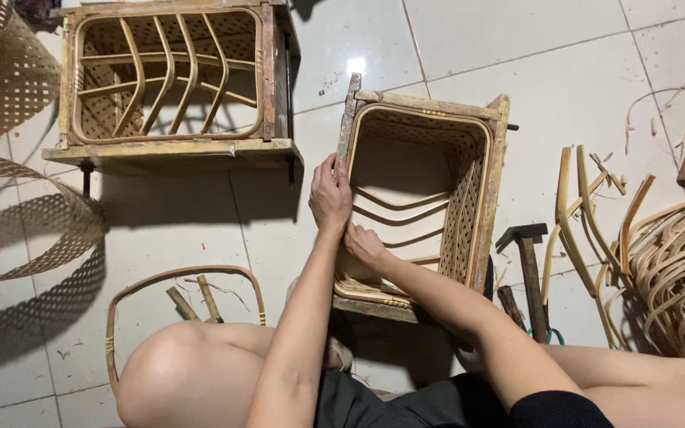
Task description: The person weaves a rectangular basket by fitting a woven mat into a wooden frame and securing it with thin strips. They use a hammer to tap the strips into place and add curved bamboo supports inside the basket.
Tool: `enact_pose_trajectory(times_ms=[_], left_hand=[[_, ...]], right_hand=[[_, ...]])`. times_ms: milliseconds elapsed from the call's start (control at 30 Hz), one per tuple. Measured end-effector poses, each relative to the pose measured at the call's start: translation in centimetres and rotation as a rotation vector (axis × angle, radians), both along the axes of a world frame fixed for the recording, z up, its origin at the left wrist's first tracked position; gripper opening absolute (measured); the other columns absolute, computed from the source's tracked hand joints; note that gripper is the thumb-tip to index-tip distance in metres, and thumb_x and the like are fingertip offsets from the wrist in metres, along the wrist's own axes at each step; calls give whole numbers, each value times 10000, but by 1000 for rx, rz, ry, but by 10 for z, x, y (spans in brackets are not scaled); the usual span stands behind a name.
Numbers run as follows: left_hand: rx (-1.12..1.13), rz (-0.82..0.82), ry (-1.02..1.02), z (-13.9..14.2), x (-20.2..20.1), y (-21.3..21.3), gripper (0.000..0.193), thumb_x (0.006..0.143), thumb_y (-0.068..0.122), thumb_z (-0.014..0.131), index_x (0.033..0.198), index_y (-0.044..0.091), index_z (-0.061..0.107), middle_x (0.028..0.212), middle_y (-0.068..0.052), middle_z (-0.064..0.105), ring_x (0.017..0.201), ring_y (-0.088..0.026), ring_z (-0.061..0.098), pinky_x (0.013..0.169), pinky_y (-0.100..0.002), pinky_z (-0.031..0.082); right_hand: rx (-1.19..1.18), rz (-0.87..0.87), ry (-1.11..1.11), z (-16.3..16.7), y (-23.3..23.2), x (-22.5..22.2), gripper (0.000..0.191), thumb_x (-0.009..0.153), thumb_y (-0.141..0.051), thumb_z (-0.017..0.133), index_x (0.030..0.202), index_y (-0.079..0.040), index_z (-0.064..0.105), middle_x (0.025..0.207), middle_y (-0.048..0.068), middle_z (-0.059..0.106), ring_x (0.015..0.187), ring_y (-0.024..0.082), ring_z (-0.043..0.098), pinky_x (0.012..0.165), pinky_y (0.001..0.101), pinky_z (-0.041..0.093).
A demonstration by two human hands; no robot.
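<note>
A woven bamboo basket sits inside a rectangular wooden frame (pixel 495 170) on the white tiled floor in front of me. My left hand (pixel 330 194) grips the frame's left rim near the top. Just below it, my right hand (pixel 364 244) presses its fingers against the same left wall, on the woven lining at the rim. Curved bamboo strips show at the basket's bottom.
A second framed basket (pixel 170 79) stands at the upper left. Rolled woven mats (pixel 9 150) lie at the left. A bent bamboo hoop (pixel 170 276) rests by my knee. A hammer (pixel 527 261) and a pile of curved bamboo strips (pixel 660 261) lie at the right.
</note>
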State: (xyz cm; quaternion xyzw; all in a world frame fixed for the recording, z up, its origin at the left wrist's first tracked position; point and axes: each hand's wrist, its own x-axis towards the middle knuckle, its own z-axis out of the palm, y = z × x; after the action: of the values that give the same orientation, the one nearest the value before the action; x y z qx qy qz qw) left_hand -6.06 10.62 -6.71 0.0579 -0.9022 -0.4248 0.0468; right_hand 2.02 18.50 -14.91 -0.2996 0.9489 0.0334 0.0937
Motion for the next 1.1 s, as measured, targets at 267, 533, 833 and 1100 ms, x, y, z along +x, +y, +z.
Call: enact_pose_trajectory(times_ms=[267,533,833,1100], left_hand=[[-201,-150,39,-24,0,4,730,902,208,693,1538,58,366,1225,-234,656,997,-438,674,837,-522,551],[-194,-158,-22,-20,5,1,726,886,178,691,1531,71,375,1175,-227,649,964,-427,679,817,-525,556],[-235,-68,-6,-5,3,6,619,932,399,656,1440,95,476,1234,-191,640,1066,-409,654,876,-526,529],[-201,-68,-20,-1,6,5,623,938,418,639,1448,98,478,1283,-183,639,1114,-405,648,916,-523,523]], right_hand=[[-212,56,47,-8,3,4,317,888,-188,598,1151,-46,702,1093,116,683,924,269,649,506,373,580],[-154,-536,-377,83,155,-58,174,1003,-161,584,1015,-9,668,945,149,659,726,212,666,575,360,564],[50,-397,-627,85,126,-49,264,1023,-141,542,1274,-180,616,1041,84,721,813,200,736,678,332,643],[98,41,-202,-2,48,40,270,1003,-202,453,1087,9,599,796,118,628,576,189,603,414,325,492]])
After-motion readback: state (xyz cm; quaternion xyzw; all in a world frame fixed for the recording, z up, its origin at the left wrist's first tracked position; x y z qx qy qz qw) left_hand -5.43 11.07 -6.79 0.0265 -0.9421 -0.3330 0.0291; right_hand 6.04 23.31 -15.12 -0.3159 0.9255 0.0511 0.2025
